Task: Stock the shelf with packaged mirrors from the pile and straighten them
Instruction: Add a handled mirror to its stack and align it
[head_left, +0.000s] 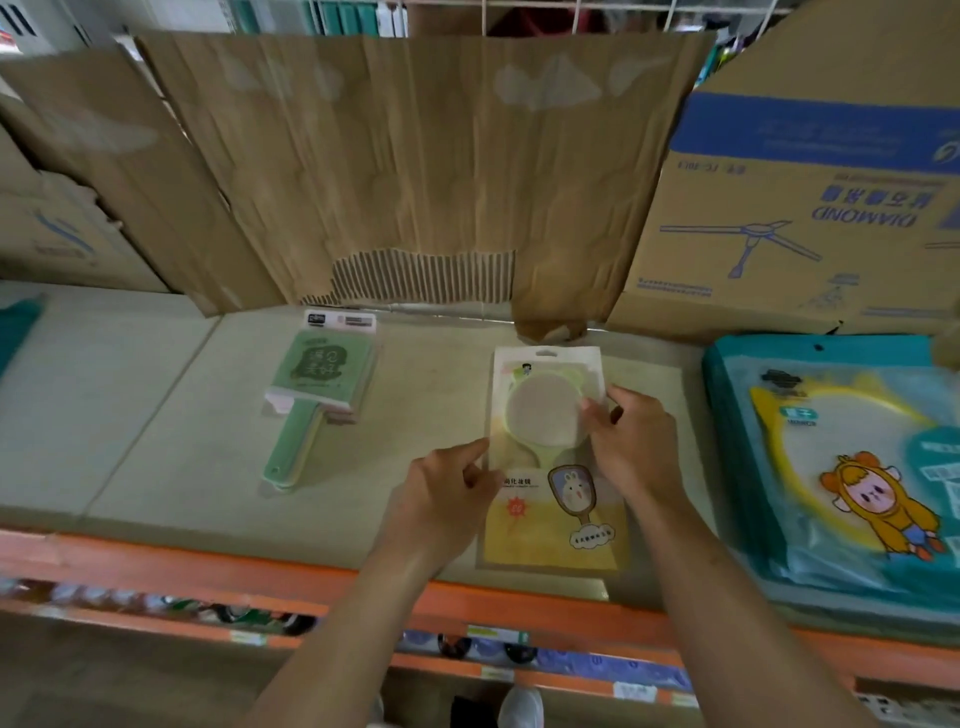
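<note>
A packaged hand mirror (545, 415) in a clear and yellow bag lies flat on the pale shelf (171, 457), its hang-tab pointing to the back. My left hand (447, 488) pinches the bag's left edge about halfway down. On the right edge, near the round mirror face, my right hand (631, 441) grips the bag with thumb and fingers. A small stack of green hand mirrors (317, 400) lies to the left on the shelf. A pile of large teal packaged mirrors (841, 467) with a cartoon print sits at the right.
Torn brown cardboard (415, 171) stands along the back of the shelf. A large printed carton (810, 197) leans at the back right, and more boxes (57, 228) stand at the back left. The shelf's orange front rail (208, 577) runs below, with another shelf of goods underneath.
</note>
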